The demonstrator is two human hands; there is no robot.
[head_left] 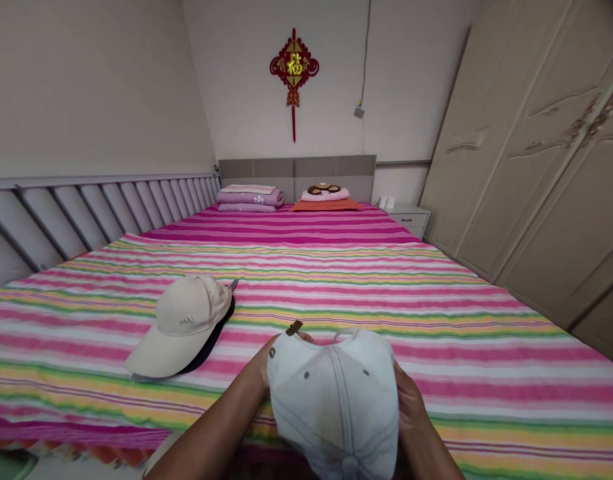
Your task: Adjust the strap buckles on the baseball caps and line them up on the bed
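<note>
A pale white-grey baseball cap (331, 400) with dark stitching is held up above the bed's near edge. Its back opening faces away from me, with a loose brown strap end (294, 327) at the upper left. My left hand (264, 363) grips the cap's left side, its fingers mostly hidden behind the fabric. On the opposite side, my right hand (409, 397) is closed around the cap's edge. To the left on the bed lies a beige cap (189, 317), brim toward me, stacked over a darker cap (211, 343).
A striped sheet (486, 360) covers the bed. Folded purple bedding (249, 199) and a pink folded pile (325, 193) lie by the headboard (336, 172). A slatted rail (86, 207) runs along the left. Right are a nightstand (409, 217) and wardrobe (526, 147).
</note>
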